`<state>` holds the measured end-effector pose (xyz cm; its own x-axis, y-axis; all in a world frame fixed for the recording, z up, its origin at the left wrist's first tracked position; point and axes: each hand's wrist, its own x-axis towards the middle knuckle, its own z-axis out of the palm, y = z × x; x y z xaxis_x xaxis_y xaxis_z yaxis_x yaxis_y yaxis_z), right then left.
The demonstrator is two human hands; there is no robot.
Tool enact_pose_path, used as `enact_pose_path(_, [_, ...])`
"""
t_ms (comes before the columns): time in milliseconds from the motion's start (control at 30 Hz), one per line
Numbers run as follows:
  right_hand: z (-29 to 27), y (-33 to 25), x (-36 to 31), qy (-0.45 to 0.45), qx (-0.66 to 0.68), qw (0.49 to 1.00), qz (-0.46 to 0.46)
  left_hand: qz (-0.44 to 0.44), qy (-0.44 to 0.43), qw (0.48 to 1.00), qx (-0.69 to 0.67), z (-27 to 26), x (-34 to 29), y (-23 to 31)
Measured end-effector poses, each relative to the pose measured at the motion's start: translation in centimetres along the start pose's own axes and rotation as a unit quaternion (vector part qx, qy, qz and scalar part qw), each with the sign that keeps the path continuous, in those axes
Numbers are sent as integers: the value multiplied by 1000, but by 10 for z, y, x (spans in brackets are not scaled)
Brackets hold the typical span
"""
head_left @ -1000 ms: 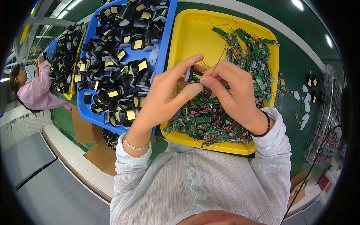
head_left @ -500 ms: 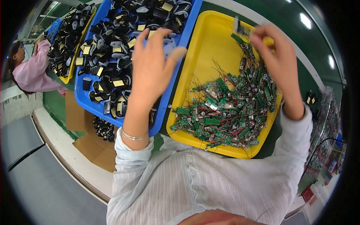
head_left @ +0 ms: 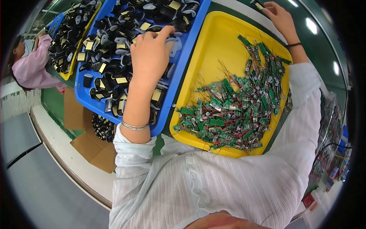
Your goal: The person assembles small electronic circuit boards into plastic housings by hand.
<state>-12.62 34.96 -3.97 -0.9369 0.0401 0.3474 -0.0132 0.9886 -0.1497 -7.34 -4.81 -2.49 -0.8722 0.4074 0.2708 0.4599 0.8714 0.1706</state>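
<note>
Over the blue tray (head_left: 162, 110), my left hand (head_left: 151, 57) bends its fingers down among black plastic housings (head_left: 114, 68) with grey parts and pale yellow pads. Its fingers are curled, and whatever lies under their tips is hidden. Beyond the far right corner of the yellow tray (head_left: 213, 32), my right hand (head_left: 283, 21) is at the top of the picture. Its thumb and forefinger are at a small black housing with a yellow pad (head_left: 259, 5), apparently pinching its edge. Green circuit boards (head_left: 228, 114) with thin red and black wires are heaped in the yellow tray.
At far left, a person in pink (head_left: 34, 68) works beside another yellow tray (head_left: 69, 72) of black parts. An open cardboard box (head_left: 91, 149) with black parts stands below the blue tray. Clear bags (head_left: 326, 133) lie at the right.
My right hand has moved up and away from the yellow tray's far edge. My left hand has come down onto the housings, its spread fingers now curled. The trays look slightly shifted.
</note>
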Motion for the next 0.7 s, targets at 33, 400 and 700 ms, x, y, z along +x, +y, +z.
enact_pose_path(33, [-26,-34,-10,5,152,988,20,-10,-17,1000,-2,-1,1,-1])
enact_pose_path(400, [-101,-150,-130,-143,300,942,-52,59,53,997,-11,1,0,1])
enact_pose_path(700, [-106,-172,-154,-256,250,922,-148,-69,109,975,-179,-21,0,19])
